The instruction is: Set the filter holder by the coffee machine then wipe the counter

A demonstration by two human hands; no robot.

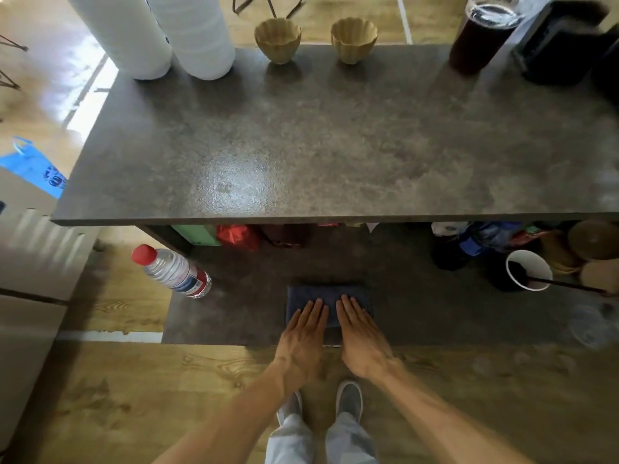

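Both hands are down flat on a folded dark blue cloth (326, 304) lying on the lower dark stone-look shelf (418, 313) at the near side. The left hand (303, 336) and the right hand (360, 333) sit side by side, fingers straight, spread a little and pointing away from the person, palms pressing down; nothing is clenched, nothing is pinched, the cloth is only pinned under them. The cloth is a rectangle with its long axis running left to right, its far edge just past the fingertips, its near edge hidden under the palms. Neither hand is nearer; they share it evenly.

The mottled grey upper counter (335, 139) lies straight ahead, far of the fingers and higher up, so my read is that the cloth must be gathered and lifted up and forward to reach it. Its wide middle is bare, with a shiny patch left of centre.

Along the far edge stand two fluted tan filter-shaped cups (278, 40), upright, mouths up, well apart from each other. At the far right a black coffee machine (566, 41) sits beside a tall glass of dark liquid (482, 35). I cannot tell which item is the filter holder, or whether it is already set down.

A clear plastic bottle with a red cap (172, 271) leans at the shelf's left end, cap pointing far-left.
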